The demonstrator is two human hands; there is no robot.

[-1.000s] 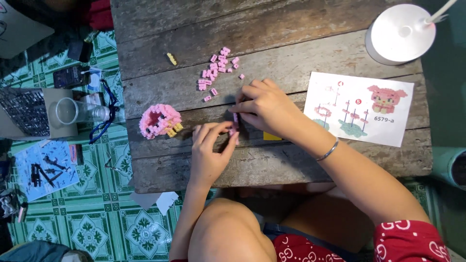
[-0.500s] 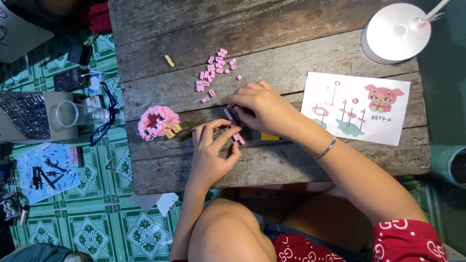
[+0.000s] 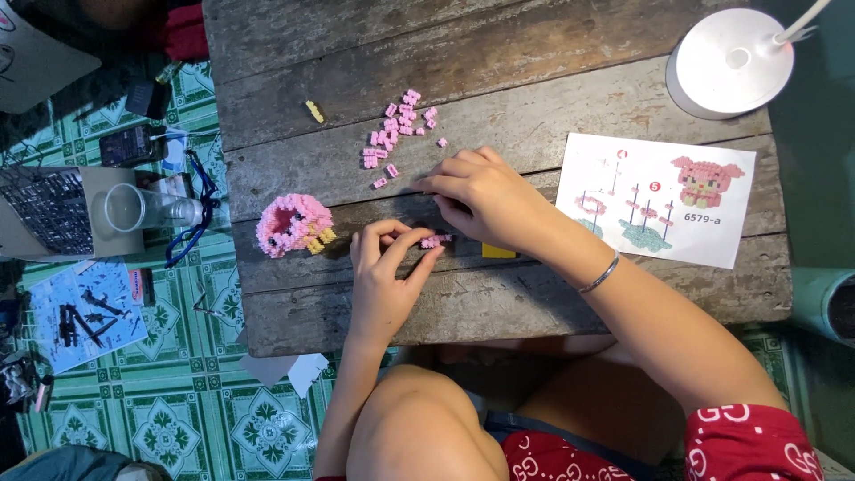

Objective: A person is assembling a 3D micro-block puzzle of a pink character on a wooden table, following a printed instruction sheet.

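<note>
Head view | left hand [image 3: 385, 267] pinches small pink brick piece [image 3: 435, 240] above wooden worktop [image 3: 534, 98] | right hand [image 3: 485, 196] fingers touch same piece | loose pink bricks [image 3: 401, 129] near.

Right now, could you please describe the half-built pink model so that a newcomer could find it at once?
Start at the wooden table and go to its left edge, left of the person's left hand. The half-built pink model sits there alone, a rounded hollow lump with yellow pieces at its side, far bigger than the loose pink bricks scattered farther up.
</note>
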